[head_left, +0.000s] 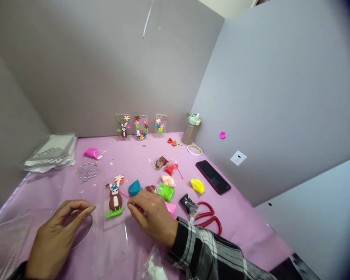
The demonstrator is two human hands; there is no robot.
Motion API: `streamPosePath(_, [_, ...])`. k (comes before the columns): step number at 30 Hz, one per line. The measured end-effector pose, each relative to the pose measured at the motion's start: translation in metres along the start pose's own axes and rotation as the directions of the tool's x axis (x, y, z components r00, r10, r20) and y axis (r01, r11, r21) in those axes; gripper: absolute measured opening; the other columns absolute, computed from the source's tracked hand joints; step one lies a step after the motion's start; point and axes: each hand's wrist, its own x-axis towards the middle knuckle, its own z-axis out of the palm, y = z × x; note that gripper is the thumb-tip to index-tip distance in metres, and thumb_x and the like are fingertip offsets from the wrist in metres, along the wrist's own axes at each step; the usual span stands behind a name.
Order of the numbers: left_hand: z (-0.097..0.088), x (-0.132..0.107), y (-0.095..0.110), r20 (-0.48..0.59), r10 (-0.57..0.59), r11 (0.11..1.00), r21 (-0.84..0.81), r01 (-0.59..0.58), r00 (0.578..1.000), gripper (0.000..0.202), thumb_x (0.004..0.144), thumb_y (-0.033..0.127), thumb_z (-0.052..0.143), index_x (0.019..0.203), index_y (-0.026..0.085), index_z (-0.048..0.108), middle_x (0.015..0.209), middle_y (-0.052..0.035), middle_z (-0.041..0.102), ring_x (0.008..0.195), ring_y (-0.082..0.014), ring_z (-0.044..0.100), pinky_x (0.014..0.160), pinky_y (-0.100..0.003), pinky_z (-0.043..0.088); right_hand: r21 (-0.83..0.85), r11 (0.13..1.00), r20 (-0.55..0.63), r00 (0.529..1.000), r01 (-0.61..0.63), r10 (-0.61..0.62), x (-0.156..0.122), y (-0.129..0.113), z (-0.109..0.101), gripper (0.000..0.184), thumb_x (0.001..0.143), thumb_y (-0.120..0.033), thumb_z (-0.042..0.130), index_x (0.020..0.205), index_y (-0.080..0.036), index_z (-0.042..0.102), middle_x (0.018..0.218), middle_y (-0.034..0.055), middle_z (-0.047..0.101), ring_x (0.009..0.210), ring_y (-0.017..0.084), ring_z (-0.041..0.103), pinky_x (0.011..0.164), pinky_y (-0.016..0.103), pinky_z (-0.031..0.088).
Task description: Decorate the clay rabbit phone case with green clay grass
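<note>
Left hand (pixel 56 233) rested on the pink plastic-covered desk (pixel 245 229), fingers curled and pinched narrowly at a thin clear plastic sheet (pixel 81 233); whether it actually gripped the sheet could not be told. Right hand (pixel 151 217), in a black-and-white plaid sleeve (pixel 210 252), lay fingers-down just beside the clear phone case bearing a brown clay rabbit on green grass (pixel 115 202), fingertips bent close together near a thin pink stick (pixel 124 193); contact unclear. Soft, lumpy clay packets in glossy wrap clustered just beyond the right hand: teal (pixel 134 188), bright green (pixel 165 192), peach (pixel 168 181), red (pixel 171 168), yellow (pixel 197 186), black (pixel 188 203). Red-handled scissors (pixel 208 219) lay right of the sleeve, a flat black smartphone (pixel 212 177) beyond. Three decorated clear cases (pixel 141 126) leaned against the grey wall.
</note>
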Motion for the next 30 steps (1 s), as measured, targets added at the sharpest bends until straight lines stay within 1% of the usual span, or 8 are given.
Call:
streamPosePath(4, [-0.005, 0.0, 0.019, 0.025, -0.073, 0.997, -0.022, 0.073, 0.997, 0.04, 0.069, 0.062, 0.06, 0.079, 0.028, 0.076, 0.097, -0.0037, 0.077, 0.102, -0.0316, 0.07, 0.1, -0.042, 0.052, 0.021, 0.999, -0.017, 0.999, -0.034, 0.035, 0.0, 0.001, 0.001, 0.017, 0.1, -0.02, 0.054, 0.09, -0.019, 0.068, 0.083, 0.0033, 0.071, 0.076, 0.016, 0.064, 0.071, 0.027, 0.045])
streamPosePath(6, [-0.004, -0.001, 0.02, 0.04, -0.086, 0.995, -0.053, 0.088, 0.995, 0.043, 0.069, 0.064, 0.059, 0.083, 0.028, 0.078, 0.102, -0.0041, 0.078, 0.11, -0.033, 0.068, 0.106, -0.044, 0.049, 0.02, 0.999, -0.022, 0.998, -0.051, 0.051, 0.0, 0.002, 0.001, 0.016, 0.099, -0.018, 0.055, 0.09, -0.019, 0.069, 0.084, 0.0038, 0.071, 0.076, 0.017, 0.064, 0.071, 0.027, 0.045])
streamPosePath(8, [-0.002, -0.001, 0.017, 0.049, -0.108, 0.989, -0.101, 0.112, 0.993, 0.043, 0.068, 0.064, 0.063, 0.086, 0.028, 0.078, 0.104, -0.004, 0.078, 0.112, -0.0331, 0.067, 0.108, -0.044, 0.047, 0.023, 0.998, -0.026, 0.998, -0.059, 0.06, 0.001, 0.002, 0.001, 0.015, 0.099, -0.017, 0.056, 0.09, -0.018, 0.069, 0.085, 0.0043, 0.072, 0.076, 0.017, 0.065, 0.071, 0.027, 0.045])
streamPosePath(12, [0.004, -0.002, 0.011, 0.059, -0.135, 0.968, -0.205, 0.145, 0.989, 0.042, 0.065, 0.059, 0.072, 0.09, 0.025, 0.076, 0.103, -0.0054, 0.078, 0.106, -0.032, 0.069, 0.101, -0.043, 0.052, 0.039, 0.997, -0.022, 0.998, -0.063, 0.064, 0.001, 0.001, 0.002, 0.014, 0.098, -0.017, 0.058, 0.091, -0.019, 0.069, 0.087, 0.0044, 0.073, 0.078, 0.017, 0.066, 0.073, 0.027, 0.046])
streamPosePath(17, [0.007, -0.002, 0.01, 0.072, -0.101, 0.969, -0.219, 0.115, 0.992, 0.037, 0.067, 0.057, 0.073, 0.084, 0.024, 0.074, 0.091, -0.0043, 0.076, 0.093, -0.0274, 0.07, 0.089, -0.036, 0.055, 0.052, 0.996, -0.014, 0.997, -0.075, 0.076, 0.0, 0.003, 0.006, 0.014, 0.098, -0.016, 0.058, 0.091, -0.019, 0.07, 0.087, 0.0041, 0.073, 0.079, 0.017, 0.067, 0.073, 0.026, 0.046])
streamPosePath(21, [0.006, -0.002, 0.012, 0.145, -0.075, 0.969, -0.224, 0.106, 0.987, 0.035, 0.068, 0.056, 0.074, 0.079, 0.023, 0.075, 0.089, -0.0042, 0.076, 0.091, -0.0262, 0.07, 0.087, -0.033, 0.055, 0.064, 0.994, -0.008, 0.996, -0.087, 0.087, 0.0, 0.004, 0.008, 0.014, 0.098, -0.015, 0.059, 0.091, -0.019, 0.07, 0.088, 0.0038, 0.073, 0.078, 0.016, 0.067, 0.073, 0.026, 0.045])
streamPosePath(25, [0.007, -0.005, 0.018, 0.217, -0.057, 0.964, -0.244, 0.111, 0.975, 0.036, 0.071, 0.056, 0.074, 0.086, 0.023, 0.076, 0.094, -0.0041, 0.076, 0.095, -0.0254, 0.07, 0.085, -0.03, 0.055, 0.085, 0.993, -0.001, 0.996, -0.086, 0.087, 0.0, 0.0, 0.007, 0.014, 0.099, -0.016, 0.059, 0.092, -0.02, 0.07, 0.088, 0.003, 0.073, 0.078, 0.015, 0.066, 0.074, 0.026, 0.046])
streamPosePath(30, [0.005, -0.013, 0.029, 0.268, 0.005, 0.954, -0.29, 0.076, 0.963, 0.035, 0.078, 0.057, 0.072, 0.081, 0.022, 0.07, 0.082, -0.0024, 0.069, 0.083, -0.0216, 0.064, 0.075, -0.028, 0.054, 0.119, 0.991, 0.016, 0.998, -0.065, 0.063, 0.0, -0.004, 0.006, 0.014, 0.097, -0.014, 0.06, 0.088, -0.019, 0.069, 0.083, 0.002, 0.07, 0.075, 0.015, 0.064, 0.07, 0.025, 0.045])
